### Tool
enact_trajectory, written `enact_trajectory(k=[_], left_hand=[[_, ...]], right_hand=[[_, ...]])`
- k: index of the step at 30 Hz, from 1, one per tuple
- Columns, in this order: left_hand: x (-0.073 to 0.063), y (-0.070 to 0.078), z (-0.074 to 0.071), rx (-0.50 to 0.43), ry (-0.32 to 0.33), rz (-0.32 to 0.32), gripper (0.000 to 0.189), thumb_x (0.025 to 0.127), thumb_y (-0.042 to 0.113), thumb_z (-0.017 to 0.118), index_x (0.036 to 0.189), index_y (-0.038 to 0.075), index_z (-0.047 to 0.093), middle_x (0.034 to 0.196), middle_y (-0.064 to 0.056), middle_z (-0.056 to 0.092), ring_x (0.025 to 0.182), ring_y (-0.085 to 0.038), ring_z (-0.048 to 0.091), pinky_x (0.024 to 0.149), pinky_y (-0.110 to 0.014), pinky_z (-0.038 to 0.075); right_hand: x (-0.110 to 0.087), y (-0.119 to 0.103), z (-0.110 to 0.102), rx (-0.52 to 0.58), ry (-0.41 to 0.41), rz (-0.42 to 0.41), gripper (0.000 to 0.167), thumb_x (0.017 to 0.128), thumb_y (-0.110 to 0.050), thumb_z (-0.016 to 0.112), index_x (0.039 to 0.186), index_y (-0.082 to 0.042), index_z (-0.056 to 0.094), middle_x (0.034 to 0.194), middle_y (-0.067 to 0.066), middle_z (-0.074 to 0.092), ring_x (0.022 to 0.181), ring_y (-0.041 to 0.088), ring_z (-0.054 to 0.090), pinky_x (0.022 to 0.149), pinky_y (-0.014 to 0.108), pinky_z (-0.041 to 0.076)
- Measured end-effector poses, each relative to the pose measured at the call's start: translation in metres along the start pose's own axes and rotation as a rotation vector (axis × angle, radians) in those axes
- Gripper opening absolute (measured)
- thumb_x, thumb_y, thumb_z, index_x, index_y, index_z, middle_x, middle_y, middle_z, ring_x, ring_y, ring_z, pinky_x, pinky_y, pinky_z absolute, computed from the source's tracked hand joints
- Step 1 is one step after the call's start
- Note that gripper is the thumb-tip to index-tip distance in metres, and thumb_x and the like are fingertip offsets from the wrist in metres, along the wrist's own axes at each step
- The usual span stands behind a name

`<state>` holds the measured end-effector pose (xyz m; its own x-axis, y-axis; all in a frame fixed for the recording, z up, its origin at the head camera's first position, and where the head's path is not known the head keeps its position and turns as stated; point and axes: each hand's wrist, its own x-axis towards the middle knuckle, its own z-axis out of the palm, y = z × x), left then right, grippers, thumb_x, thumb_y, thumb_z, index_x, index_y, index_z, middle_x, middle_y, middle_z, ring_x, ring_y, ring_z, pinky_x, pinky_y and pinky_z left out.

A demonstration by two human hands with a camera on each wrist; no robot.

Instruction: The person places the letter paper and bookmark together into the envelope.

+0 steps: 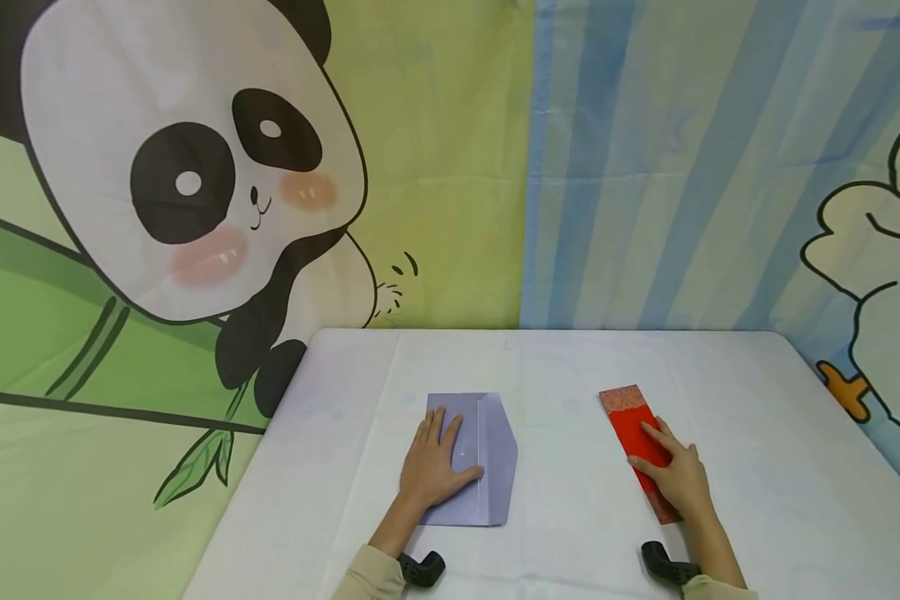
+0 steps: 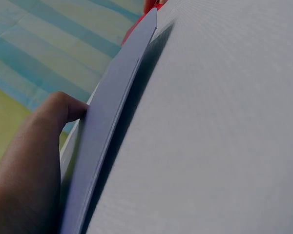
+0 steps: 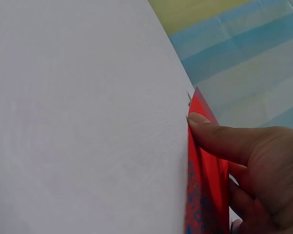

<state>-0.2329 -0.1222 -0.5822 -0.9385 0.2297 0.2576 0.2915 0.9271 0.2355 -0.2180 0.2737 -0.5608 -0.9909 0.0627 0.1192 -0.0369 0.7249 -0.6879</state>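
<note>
A pale purple envelope (image 1: 497, 492) with its pointed flap toward the right lies on the white table. My left hand (image 1: 429, 468) rests on it, fingers spread and thumb out to the right across the crease. Seen edge-on in the left wrist view, the purple envelope (image 2: 110, 97) stands slightly off the table at its near edge. My right hand (image 1: 677, 477) lies over a narrow red envelope (image 1: 630, 421) with patterned ends, set at a slant. Its thumb touches the left edge, as the right wrist view shows on the red envelope (image 3: 198, 156); the other fingertips are partly hidden there.
Both envelopes are on a white-covered table (image 1: 562, 550), with a stretch of its surface between them. Behind hangs a printed cloth (image 1: 435, 167) with a panda and blue stripes. A black wrist device (image 1: 422, 570) sits at the left wrist, another black wrist device (image 1: 667, 564) at the right.
</note>
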Motion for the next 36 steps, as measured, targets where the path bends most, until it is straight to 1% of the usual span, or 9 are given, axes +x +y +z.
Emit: enact_trajectory(k=[3, 7, 11, 19, 27, 29, 31, 33, 36], left_hand=[[-0.001, 0.0, 0.0, -0.009, 0.004, 0.004, 0.095, 0.07, 0.074, 0.051, 0.144, 0.015, 0.035, 0.149, -0.016, 0.023, 0.138, -0.032, 0.014, 0.109, -0.042, 0.018], [-0.003, -0.001, 0.0, -0.016, 0.002, 0.005, 0.095, 0.07, 0.073, 0.052, 0.143, 0.015, 0.036, 0.149, -0.017, 0.024, 0.137, -0.032, 0.016, 0.109, -0.043, 0.019], [-0.004, -0.002, 0.0, -0.014, -0.003, -0.003, 0.094, 0.07, 0.073, 0.052, 0.143, 0.016, 0.036, 0.149, -0.016, 0.024, 0.138, -0.032, 0.015, 0.109, -0.042, 0.019], [-0.004, -0.003, 0.001, -0.01, -0.007, -0.008, 0.095, 0.07, 0.074, 0.051, 0.144, 0.016, 0.035, 0.149, -0.016, 0.024, 0.138, -0.031, 0.015, 0.109, -0.042, 0.018], [-0.002, -0.001, -0.001, -0.023, 0.002, 0.001, 0.095, 0.07, 0.074, 0.051, 0.143, 0.016, 0.036, 0.149, -0.016, 0.024, 0.138, -0.031, 0.015, 0.109, -0.042, 0.018], [-0.001, -0.001, -0.001, -0.024, 0.001, 0.004, 0.095, 0.07, 0.075, 0.051, 0.143, 0.016, 0.035, 0.149, -0.016, 0.023, 0.138, -0.031, 0.014, 0.11, -0.042, 0.017], [-0.001, -0.001, -0.001, -0.022, -0.001, 0.004, 0.096, 0.07, 0.075, 0.051, 0.143, 0.016, 0.035, 0.149, -0.016, 0.023, 0.138, -0.03, 0.013, 0.11, -0.041, 0.017], [0.0, -0.001, -0.001, -0.017, -0.002, 0.002, 0.096, 0.069, 0.075, 0.051, 0.144, 0.016, 0.035, 0.149, -0.016, 0.022, 0.139, -0.03, 0.012, 0.11, -0.041, 0.016], [0.0, -0.001, 0.0, -0.016, -0.003, 0.0, 0.096, 0.069, 0.075, 0.051, 0.144, 0.016, 0.035, 0.15, -0.016, 0.022, 0.139, -0.03, 0.012, 0.11, -0.041, 0.016]], right_hand=[[-0.002, -0.002, 0.001, -0.004, -0.029, 0.06, 0.076, 0.078, -0.033, 0.073, 0.14, -0.005, 0.038, 0.148, 0.021, 0.023, 0.121, 0.065, 0.011, 0.091, 0.073, 0.016], [-0.005, -0.002, 0.004, -0.014, -0.026, 0.109, 0.075, 0.078, -0.028, 0.073, 0.141, -0.007, 0.038, 0.147, 0.019, 0.025, 0.124, 0.058, 0.022, 0.093, 0.068, 0.025], [-0.004, -0.004, 0.006, -0.014, 0.025, 0.096, 0.072, 0.078, -0.021, 0.074, 0.139, -0.005, 0.04, 0.145, 0.019, 0.029, 0.124, 0.049, 0.03, 0.095, 0.062, 0.029], [-0.003, -0.006, 0.003, -0.028, 0.087, 0.077, 0.068, 0.075, -0.012, 0.075, 0.136, -0.002, 0.044, 0.139, 0.028, 0.034, 0.122, 0.051, 0.032, 0.095, 0.063, 0.029], [-0.008, -0.008, -0.005, 0.085, 0.063, 0.175, 0.05, 0.082, -0.024, 0.07, 0.127, -0.009, 0.055, 0.129, 0.03, 0.043, 0.112, 0.045, 0.041, 0.086, 0.058, 0.04], [-0.009, -0.011, -0.005, 0.123, 0.082, 0.172, 0.046, 0.083, -0.025, 0.069, 0.125, -0.01, 0.057, 0.128, 0.027, 0.048, 0.113, 0.041, 0.044, 0.085, 0.052, 0.042], [-0.008, -0.016, -0.003, 0.165, 0.115, 0.162, 0.043, 0.085, -0.027, 0.067, 0.123, -0.01, 0.06, 0.126, 0.023, 0.052, 0.11, 0.036, 0.048, 0.083, 0.038, 0.046], [-0.007, -0.023, 0.0, 0.211, 0.152, 0.15, 0.04, 0.086, -0.027, 0.065, 0.121, -0.01, 0.062, 0.124, 0.02, 0.055, 0.106, 0.029, 0.051, 0.076, 0.022, 0.047], [-0.006, -0.034, 0.006, 0.298, 0.178, 0.145, 0.038, 0.087, -0.026, 0.064, 0.121, -0.009, 0.062, 0.122, 0.018, 0.056, 0.091, 0.016, 0.058, 0.063, 0.01, 0.045]])
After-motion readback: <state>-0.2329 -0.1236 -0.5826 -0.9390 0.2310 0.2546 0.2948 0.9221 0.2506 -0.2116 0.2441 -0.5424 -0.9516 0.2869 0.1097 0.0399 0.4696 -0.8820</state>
